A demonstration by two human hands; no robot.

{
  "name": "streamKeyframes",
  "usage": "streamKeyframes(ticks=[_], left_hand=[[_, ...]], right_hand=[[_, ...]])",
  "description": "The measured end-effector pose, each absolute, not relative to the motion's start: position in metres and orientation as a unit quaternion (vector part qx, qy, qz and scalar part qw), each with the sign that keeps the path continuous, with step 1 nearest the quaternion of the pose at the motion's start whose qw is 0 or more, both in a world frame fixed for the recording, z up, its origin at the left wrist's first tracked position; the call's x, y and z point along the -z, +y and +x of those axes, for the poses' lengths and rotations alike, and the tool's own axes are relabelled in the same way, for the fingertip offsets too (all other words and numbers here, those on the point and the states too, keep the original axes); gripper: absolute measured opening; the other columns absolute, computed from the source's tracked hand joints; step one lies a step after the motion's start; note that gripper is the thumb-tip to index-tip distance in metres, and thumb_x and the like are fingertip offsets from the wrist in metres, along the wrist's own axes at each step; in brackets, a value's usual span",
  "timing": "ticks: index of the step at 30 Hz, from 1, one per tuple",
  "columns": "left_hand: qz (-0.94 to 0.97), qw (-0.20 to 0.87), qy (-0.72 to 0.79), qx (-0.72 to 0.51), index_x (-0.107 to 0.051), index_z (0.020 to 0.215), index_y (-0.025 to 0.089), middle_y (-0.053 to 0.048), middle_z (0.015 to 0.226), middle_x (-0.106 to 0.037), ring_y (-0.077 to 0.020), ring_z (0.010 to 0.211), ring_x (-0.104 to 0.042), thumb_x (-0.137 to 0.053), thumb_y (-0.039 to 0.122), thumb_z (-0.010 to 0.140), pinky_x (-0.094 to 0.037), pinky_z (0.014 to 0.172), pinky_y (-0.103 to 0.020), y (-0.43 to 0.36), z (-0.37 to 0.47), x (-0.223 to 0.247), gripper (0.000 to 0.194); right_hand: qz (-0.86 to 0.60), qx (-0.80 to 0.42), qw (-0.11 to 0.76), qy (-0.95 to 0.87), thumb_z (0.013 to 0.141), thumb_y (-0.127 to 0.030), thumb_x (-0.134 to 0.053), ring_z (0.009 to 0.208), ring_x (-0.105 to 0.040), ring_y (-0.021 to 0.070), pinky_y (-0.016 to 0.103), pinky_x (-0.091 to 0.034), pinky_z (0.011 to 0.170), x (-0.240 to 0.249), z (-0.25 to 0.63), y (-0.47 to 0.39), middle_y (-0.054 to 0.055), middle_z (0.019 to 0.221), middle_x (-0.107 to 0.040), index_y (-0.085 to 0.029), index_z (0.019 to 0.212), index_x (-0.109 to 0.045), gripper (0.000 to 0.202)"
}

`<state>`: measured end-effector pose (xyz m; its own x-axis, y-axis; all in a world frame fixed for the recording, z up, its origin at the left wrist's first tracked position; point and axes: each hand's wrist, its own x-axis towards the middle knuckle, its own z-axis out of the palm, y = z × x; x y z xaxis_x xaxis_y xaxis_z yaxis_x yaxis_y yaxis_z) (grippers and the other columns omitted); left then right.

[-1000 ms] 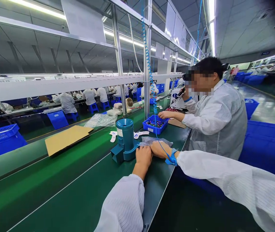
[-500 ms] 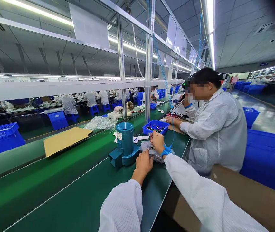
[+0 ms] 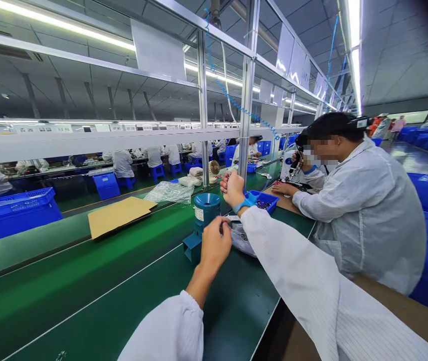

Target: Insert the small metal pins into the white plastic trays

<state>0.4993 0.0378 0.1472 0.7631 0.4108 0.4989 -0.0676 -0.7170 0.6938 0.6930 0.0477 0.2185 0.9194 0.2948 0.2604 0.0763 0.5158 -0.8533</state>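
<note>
A teal funnel-topped device (image 3: 207,206) stands on the green bench. My right hand (image 3: 232,189), with a blue wrist strap (image 3: 247,201), is raised beyond and to the right of the funnel, its fingers closed round small metallic pieces. Nearer to me, my left hand (image 3: 216,243) is in front of the device, with thumb and fingertips pinched; what they hold, if anything, is too small to make out. A clear plastic bag of small dark parts (image 3: 244,241) lies right of the left hand, partly hidden by my right sleeve.
A blue tray of colourful parts (image 3: 270,200) is behind my right wrist. A seated person (image 3: 368,200) works at the right. Cardboard (image 3: 118,216) and clear plastic (image 3: 169,192) lie to the left. Metal posts (image 3: 247,100) rise behind the device.
My right hand has lifted from the bag towards the funnel, still closed on small pieces. My left hand has risen off the bag's edge and now pinches. The view has shifted slightly.
</note>
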Motion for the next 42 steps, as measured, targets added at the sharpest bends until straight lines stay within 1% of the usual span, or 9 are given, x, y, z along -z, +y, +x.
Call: streamKeyframes(ticks=[4,6,9,12,17,20,29,35,42], left_hand=[[0.829,0.356,0.133,-0.410,-0.051,0.135,0.019,-0.011,0.135,-0.060,-0.0220,0.128,-0.053,-0.029,0.024,0.103,-0.036,0.111,-0.039,0.092,0.506,-0.190,0.039],[0.829,0.358,0.129,-0.409,-0.045,0.141,0.017,-0.014,0.144,-0.051,-0.0248,0.135,-0.046,-0.035,0.026,0.103,-0.033,0.114,-0.044,0.115,0.517,-0.200,0.041],[0.842,0.363,0.094,-0.387,-0.048,0.140,0.017,-0.014,0.142,-0.053,-0.0272,0.130,-0.052,-0.049,0.037,0.100,-0.039,0.111,-0.051,0.131,0.533,-0.198,0.044],[0.847,0.366,0.067,-0.379,-0.050,0.138,0.019,-0.012,0.138,-0.056,-0.0274,0.126,-0.055,-0.053,0.043,0.099,-0.041,0.108,-0.054,0.130,0.541,-0.187,0.046],[0.845,0.370,0.063,-0.380,-0.044,0.144,0.018,-0.014,0.140,-0.055,-0.0283,0.133,-0.049,-0.049,0.042,0.101,-0.037,0.112,-0.055,0.124,0.540,-0.179,0.049],[0.850,0.365,0.081,-0.372,-0.040,0.146,0.017,-0.015,0.137,-0.057,-0.0288,0.130,-0.052,-0.048,0.041,0.101,-0.040,0.110,-0.053,0.123,0.538,-0.181,0.052],[0.867,0.323,0.148,-0.350,-0.057,0.128,0.018,-0.010,0.125,-0.062,-0.0235,0.111,-0.062,-0.056,0.037,0.098,-0.051,0.098,-0.048,0.113,0.532,-0.193,0.035],[0.873,0.309,0.186,-0.329,-0.060,0.122,0.019,-0.009,0.121,-0.063,-0.0214,0.106,-0.063,-0.058,0.036,0.097,-0.054,0.093,-0.044,0.113,0.530,-0.198,0.030],[0.886,0.284,0.193,-0.311,-0.062,0.117,0.017,-0.008,0.117,-0.064,-0.0207,0.103,-0.064,-0.058,0.036,0.097,-0.054,0.092,-0.044,0.114,0.527,-0.202,0.028]], right_hand=[[-0.520,-0.096,0.824,-0.204,0.103,-0.042,-0.051,0.039,-0.036,0.0033,0.015,-0.030,0.035,-0.236,0.672,0.079,-0.009,0.059,-0.046,-0.014,0.083,-0.057,0.035],[-0.542,-0.117,0.804,-0.215,0.102,-0.042,-0.053,0.041,-0.040,0.0038,0.015,-0.034,0.037,-0.235,0.664,0.085,-0.008,0.061,-0.049,-0.014,0.085,-0.059,0.034],[-0.574,-0.134,0.773,-0.233,0.101,-0.041,-0.055,0.046,-0.046,0.0052,0.017,-0.041,0.042,-0.232,0.659,0.085,-0.005,0.068,-0.055,-0.013,0.091,-0.061,0.030],[-0.605,-0.134,0.744,-0.249,0.101,-0.041,-0.055,0.050,-0.051,0.0064,0.018,-0.045,0.046,-0.230,0.659,0.082,-0.004,0.072,-0.058,-0.013,0.095,-0.062,0.029],[-0.654,-0.124,0.694,-0.274,0.101,-0.042,-0.055,0.050,-0.052,0.0069,0.019,-0.046,0.047,-0.228,0.660,0.079,-0.003,0.072,-0.059,-0.013,0.093,-0.062,0.031],[-0.677,-0.108,0.668,-0.289,0.102,-0.043,-0.054,0.050,-0.053,0.0073,0.020,-0.047,0.048,-0.225,0.660,0.078,-0.004,0.070,-0.059,-0.013,0.090,-0.063,0.033],[-0.726,-0.053,0.588,-0.352,0.101,-0.042,-0.056,0.059,-0.062,0.0108,0.026,-0.054,0.062,-0.226,0.655,0.071,-0.002,0.069,-0.064,-0.014,0.079,-0.064,0.037],[-0.752,-0.004,0.535,-0.386,0.098,-0.037,-0.059,0.062,-0.063,0.0124,0.027,-0.053,0.065,-0.230,0.647,0.063,-0.002,0.066,-0.065,-0.015,0.071,-0.064,0.035],[-0.775,0.064,0.474,-0.412,0.089,-0.020,-0.055,0.069,-0.060,0.0150,0.026,-0.043,0.067,-0.231,0.643,0.054,0.001,0.073,-0.069,-0.016,0.066,-0.068,0.026]])
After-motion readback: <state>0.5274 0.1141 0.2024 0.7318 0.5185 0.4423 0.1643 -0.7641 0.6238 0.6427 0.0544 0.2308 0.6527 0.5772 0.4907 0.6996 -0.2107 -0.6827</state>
